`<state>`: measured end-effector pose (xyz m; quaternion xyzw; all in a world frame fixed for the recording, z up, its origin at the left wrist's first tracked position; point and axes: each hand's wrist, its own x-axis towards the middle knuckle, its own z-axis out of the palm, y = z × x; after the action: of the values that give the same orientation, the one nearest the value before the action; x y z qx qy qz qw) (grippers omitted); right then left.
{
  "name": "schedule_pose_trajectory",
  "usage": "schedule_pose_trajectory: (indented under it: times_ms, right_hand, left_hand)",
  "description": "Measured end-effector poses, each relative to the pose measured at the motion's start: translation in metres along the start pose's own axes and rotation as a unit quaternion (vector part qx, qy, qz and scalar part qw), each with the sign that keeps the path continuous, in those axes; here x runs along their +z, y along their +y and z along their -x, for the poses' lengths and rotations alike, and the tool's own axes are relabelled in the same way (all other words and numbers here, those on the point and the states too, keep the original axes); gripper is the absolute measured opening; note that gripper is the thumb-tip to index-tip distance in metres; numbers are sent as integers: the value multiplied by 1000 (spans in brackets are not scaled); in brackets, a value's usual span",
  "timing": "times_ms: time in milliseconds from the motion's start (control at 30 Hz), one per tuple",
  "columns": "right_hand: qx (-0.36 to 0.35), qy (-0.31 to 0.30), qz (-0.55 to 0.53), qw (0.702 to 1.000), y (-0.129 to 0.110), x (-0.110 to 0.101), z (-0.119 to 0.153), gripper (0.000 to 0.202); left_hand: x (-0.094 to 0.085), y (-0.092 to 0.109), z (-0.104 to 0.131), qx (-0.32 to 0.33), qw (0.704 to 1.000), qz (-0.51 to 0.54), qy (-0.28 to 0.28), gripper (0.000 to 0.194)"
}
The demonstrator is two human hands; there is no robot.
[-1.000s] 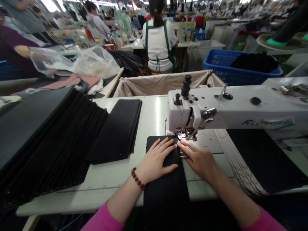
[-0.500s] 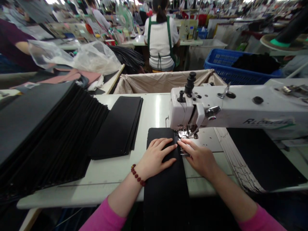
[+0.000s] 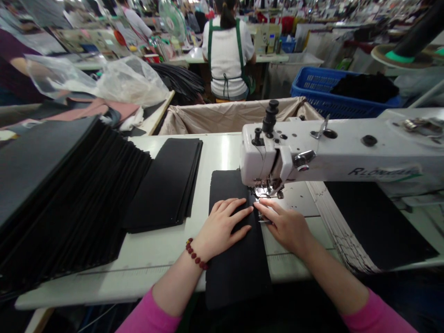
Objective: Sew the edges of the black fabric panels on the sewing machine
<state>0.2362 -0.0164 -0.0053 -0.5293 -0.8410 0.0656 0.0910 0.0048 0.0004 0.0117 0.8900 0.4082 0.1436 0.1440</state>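
A long black panel (image 3: 236, 273), of leather or a similar sheet, lies under the presser foot (image 3: 263, 191) of a white sewing machine (image 3: 333, 148). My left hand (image 3: 225, 226) rests flat on the panel with its fingers spread. At the panel's right edge, just in front of the foot, is my right hand (image 3: 284, 226). Its fingers are stretched forward, with the index fingertip touching the edge. The near end of the panel hangs past the table's front edge. The needle point cannot be made out.
Left of the panel lie a small pile of black panels (image 3: 166, 185) and a tall fanned stack (image 3: 69, 194). A pale-edged stack (image 3: 374, 222) lies under the machine arm. Behind the table are a cloth-lined bin (image 3: 222, 115), a blue basket (image 3: 312, 92) and a seated person (image 3: 227, 55).
The black panel has slid away from me under the presser foot, so its far end lies further back and its near end shows. My hands keep nearly the same place; the view has shifted slightly.
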Motion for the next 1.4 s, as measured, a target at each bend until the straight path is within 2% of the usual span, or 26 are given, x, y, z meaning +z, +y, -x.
schedule_pose_trajectory:
  times_ms: [1400]
  right_hand:
    - [-5, 7, -7, 1000, 1, 1, 1, 54]
  left_hand:
    - [7, -5, -1, -14, 999, -12, 27, 39]
